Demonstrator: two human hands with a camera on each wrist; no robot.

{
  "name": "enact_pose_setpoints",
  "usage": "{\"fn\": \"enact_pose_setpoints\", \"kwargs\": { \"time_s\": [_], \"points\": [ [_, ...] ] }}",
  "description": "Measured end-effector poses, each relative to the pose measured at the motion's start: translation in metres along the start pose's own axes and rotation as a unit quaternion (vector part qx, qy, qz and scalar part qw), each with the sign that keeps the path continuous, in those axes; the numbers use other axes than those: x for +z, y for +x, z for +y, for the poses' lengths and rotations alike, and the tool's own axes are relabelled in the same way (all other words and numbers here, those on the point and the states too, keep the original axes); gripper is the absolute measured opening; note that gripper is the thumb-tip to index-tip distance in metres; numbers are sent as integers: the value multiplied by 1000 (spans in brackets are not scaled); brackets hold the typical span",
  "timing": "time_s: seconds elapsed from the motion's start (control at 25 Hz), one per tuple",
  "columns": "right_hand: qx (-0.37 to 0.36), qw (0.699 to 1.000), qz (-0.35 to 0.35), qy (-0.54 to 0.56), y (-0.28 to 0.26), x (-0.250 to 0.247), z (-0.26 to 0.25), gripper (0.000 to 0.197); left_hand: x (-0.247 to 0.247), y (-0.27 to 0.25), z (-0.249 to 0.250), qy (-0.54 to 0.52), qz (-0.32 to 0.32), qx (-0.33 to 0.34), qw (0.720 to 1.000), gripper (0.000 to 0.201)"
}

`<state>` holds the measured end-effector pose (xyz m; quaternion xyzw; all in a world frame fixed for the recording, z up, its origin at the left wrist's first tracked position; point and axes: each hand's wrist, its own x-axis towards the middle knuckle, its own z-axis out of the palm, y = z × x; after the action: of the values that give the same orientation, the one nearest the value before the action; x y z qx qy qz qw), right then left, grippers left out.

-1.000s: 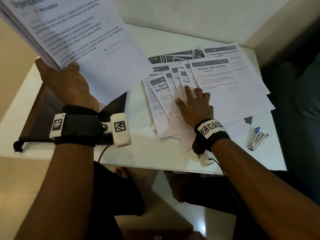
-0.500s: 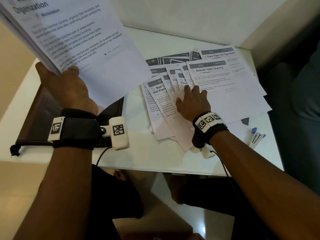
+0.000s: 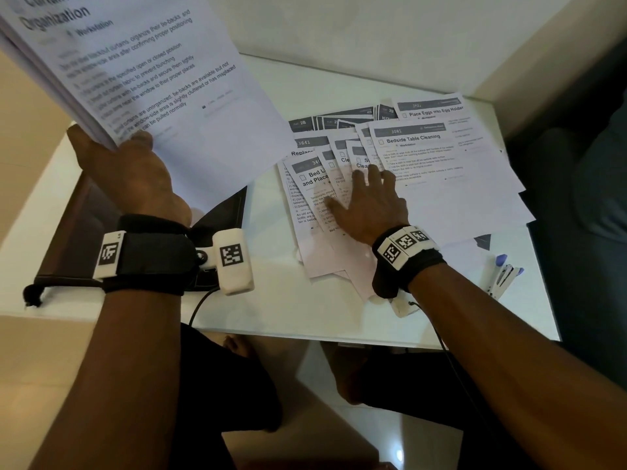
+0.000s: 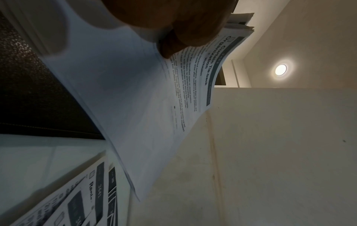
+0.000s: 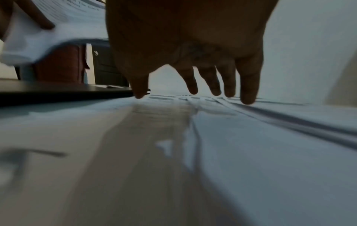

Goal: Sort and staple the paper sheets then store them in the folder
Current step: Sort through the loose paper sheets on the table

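My left hand grips a thick stack of printed sheets raised above the table's left side; the thumb lies on the top sheet, headed "Curtain Tie-back Organization". Under it lies a dark brown folder, open on the white table. My right hand lies flat with straight, spread fingers on a fan of overlapping sheets in the table's middle and right. A white and purple stapler lies at the right, near the front edge.
Small dark-headed cards poke out behind the fanned sheets. A cream wall closes the table's far side and a dark upholstered seat stands at its right. My knees and feet show under the front edge.
My right hand has slid slightly left and forward over the fanned sheets, fingers staying flat. The left hand keeps the stack raised, nearly unmoved.
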<state>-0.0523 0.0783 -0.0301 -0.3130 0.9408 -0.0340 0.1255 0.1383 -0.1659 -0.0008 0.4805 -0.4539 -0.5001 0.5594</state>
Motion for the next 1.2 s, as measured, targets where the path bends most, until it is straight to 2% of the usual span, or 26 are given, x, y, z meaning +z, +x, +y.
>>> {"fn": "enact_pose_setpoints", "kwargs": {
  "time_s": [0.08, 0.12, 0.2, 0.32, 0.48, 0.6, 0.68, 0.76, 0.84, 0.88, 0.96, 1.04, 1.12, 1.2],
  "points": [
    [7, 994, -96, 57, -4, 11, -15, 128, -1, -2, 4, -65, -8, -15, 998, 42],
    [3, 990, -122, 68, -9, 20, -21, 137, 0, -3, 5, -82, -1, -18, 996, 45],
    [-10, 990, -124, 66, -14, 32, -28, 139, 0, -4, 7, -83, 5, -33, 996, 52],
    [-39, 992, -112, 48, -16, 37, -22, 115, 0, -8, 13, -71, 12, -48, 996, 52],
    [-61, 995, -63, 45, -19, 40, -19, 72, 1, -12, 15, -63, 8, -37, 997, 47],
    [-44, 992, 2, 119, -14, 31, -9, 51, 0, -14, 16, -63, 3, -23, 998, 44],
    [2, 969, 83, 232, -11, 21, 1, 45, 2, -15, 17, -63, 6, -28, 998, 45],
    [77, 930, 153, 326, -11, 10, 10, 42, 3, -13, 16, -64, 6, -20, 998, 45],
    [124, 904, 176, 368, -13, 2, 17, 40, 3, -12, 16, -56, 3, -16, 998, 44],
    [125, 900, 172, 381, -14, 1, 19, 38, 2, -11, 15, -54, 0, -17, 998, 44],
    [83, 904, 135, 397, -14, 3, 19, 31, 3, -13, 13, -56, 2, -22, 998, 44],
    [2, 938, 91, 334, -8, 11, 17, 29, 2, -9, 8, -62, 3, -21, 998, 49],
    [-79, 972, 53, 214, 11, 9, 13, 42, 1, -7, 5, -54, -1, -37, 998, 52],
    [-123, 985, -2, 122, 40, 0, 2, 65, 4, -12, 4, -50, -2, -35, 998, 52]
  ]
}}
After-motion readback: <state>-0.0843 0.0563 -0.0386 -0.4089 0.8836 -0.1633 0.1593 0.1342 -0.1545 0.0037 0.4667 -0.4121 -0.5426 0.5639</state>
